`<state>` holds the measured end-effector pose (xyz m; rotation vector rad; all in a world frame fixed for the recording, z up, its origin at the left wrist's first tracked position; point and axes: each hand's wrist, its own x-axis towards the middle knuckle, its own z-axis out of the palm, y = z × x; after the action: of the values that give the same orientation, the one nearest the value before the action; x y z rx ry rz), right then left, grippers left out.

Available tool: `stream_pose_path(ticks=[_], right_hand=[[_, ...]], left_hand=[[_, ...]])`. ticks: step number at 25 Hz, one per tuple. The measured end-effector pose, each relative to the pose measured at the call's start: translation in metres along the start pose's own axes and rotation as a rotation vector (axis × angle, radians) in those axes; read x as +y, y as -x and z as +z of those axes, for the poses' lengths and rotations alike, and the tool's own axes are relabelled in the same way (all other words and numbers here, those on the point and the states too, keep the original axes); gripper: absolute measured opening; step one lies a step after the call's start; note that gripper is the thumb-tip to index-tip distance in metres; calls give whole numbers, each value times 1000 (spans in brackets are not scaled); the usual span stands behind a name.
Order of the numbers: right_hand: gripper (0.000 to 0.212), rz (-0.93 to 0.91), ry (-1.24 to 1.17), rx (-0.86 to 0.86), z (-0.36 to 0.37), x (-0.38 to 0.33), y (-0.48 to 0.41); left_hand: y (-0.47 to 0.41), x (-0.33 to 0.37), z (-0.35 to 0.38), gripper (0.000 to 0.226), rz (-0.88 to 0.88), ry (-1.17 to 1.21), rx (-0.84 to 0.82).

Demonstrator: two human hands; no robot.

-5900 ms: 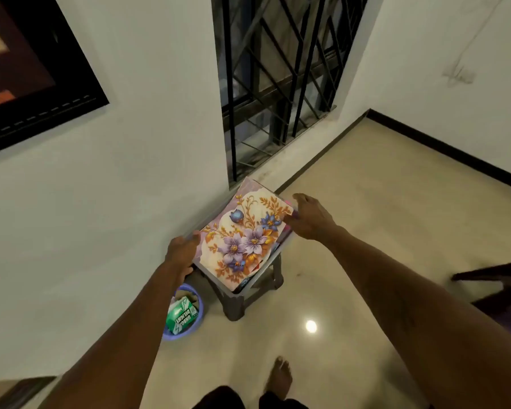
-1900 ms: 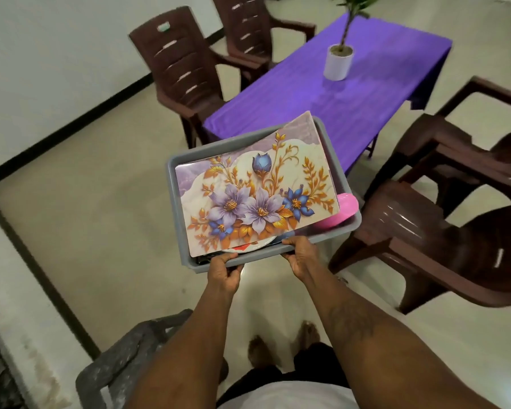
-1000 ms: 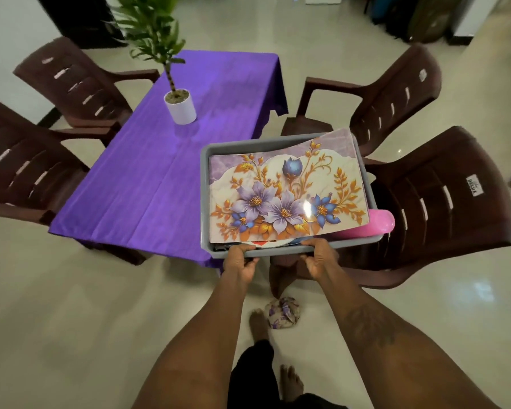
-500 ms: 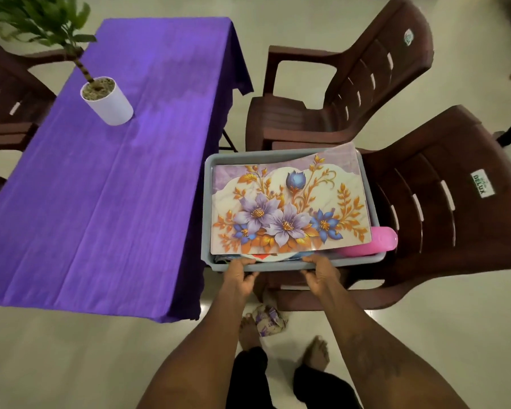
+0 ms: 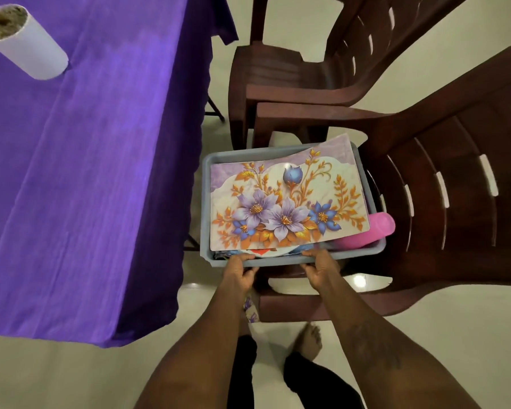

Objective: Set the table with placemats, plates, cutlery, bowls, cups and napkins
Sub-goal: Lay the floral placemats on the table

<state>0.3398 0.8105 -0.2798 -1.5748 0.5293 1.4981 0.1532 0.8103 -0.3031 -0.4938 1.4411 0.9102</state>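
A grey plastic tray (image 5: 204,202) sits over the seat of a brown chair (image 5: 443,178), right of the table. A floral placemat (image 5: 283,199) lies on top of its contents. A pink item (image 5: 378,228) and the edge of a white plate (image 5: 273,252) peek out beneath the mat. My left hand (image 5: 239,271) grips the tray's near rim at the left. My right hand (image 5: 319,268) grips the same rim further right. What else lies under the mat is hidden.
The table with a purple cloth (image 5: 80,160) fills the left. A white plant pot (image 5: 27,44) stands at its far left. A second brown chair (image 5: 301,63) stands behind the first. A small patterned cloth (image 5: 250,309) lies on the floor by my feet.
I carried the tray from a stool by the window to the table. In the last half second it sank lower onto the near chair; both hands keep their grip.
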Motion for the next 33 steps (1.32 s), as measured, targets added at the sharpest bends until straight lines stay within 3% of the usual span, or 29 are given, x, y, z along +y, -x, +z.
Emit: stream_pose_path(ticks=[8, 12, 15, 17, 19, 22, 28, 31, 33], right_hand=[[30, 26, 19, -14, 5, 4, -42], [40, 39, 79, 26, 5, 10, -57], [50, 29, 100, 97, -4, 19, -72], [43, 51, 43, 105, -9, 18, -72], [33, 46, 50, 85, 2, 7, -37], [16, 15, 76, 12, 25, -14, 8], [53, -129, 104, 17, 51, -63, 27], [28, -200, 219, 114, 50, -85, 9], [23, -333, 339, 281, 47, -98, -7]], left_hand=[[-47, -5, -2, 30, -32, -77, 46], [-44, -4, -11, 16, -87, -100, -65], [-28, 1, -5, 30, -13, -113, -10], [-9, 7, 11, 35, 6, -81, 38], [12, 11, 24, 21, 23, -77, 4], [49, 23, 44, 21, 40, -32, -30], [86, 56, 82, 30, 53, -23, -56], [51, 68, 77, 32, 57, -169, -20], [10, 79, 67, 50, 151, -346, 39]])
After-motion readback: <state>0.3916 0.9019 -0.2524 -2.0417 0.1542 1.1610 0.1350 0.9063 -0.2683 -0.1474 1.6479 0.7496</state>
